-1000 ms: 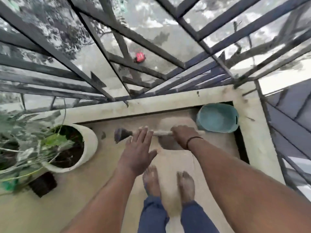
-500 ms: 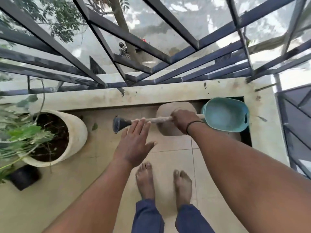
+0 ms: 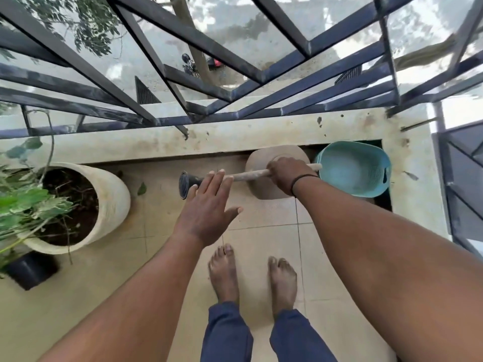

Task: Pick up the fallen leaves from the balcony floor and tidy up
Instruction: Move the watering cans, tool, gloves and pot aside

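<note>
Right hand (image 3: 286, 176) grips the wooden handle (image 3: 248, 175) of a dark-headed tool; left hand (image 3: 206, 212) is flat, fingers straight, holding nothing. One fallen leaf (image 3: 142, 188) lies on the tiles beyond the left fingertips, beside the pale planter (image 3: 115, 202). Looks like gathering hasn't begun; next, reach down for it.

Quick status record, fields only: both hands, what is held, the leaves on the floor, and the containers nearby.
right hand: grips the pale wooden stick with a black flared end, held roughly level
left hand: open, fingers straight, near the stick's black end; contact unclear
leaves: one small green leaf on the beige tiled floor, beside the planter
planter: large cream round plant pot, soil and green plant inside
tub: teal plastic basin in the corner, nothing visible inside
under the stick: tan round object, identity unclear
</note>
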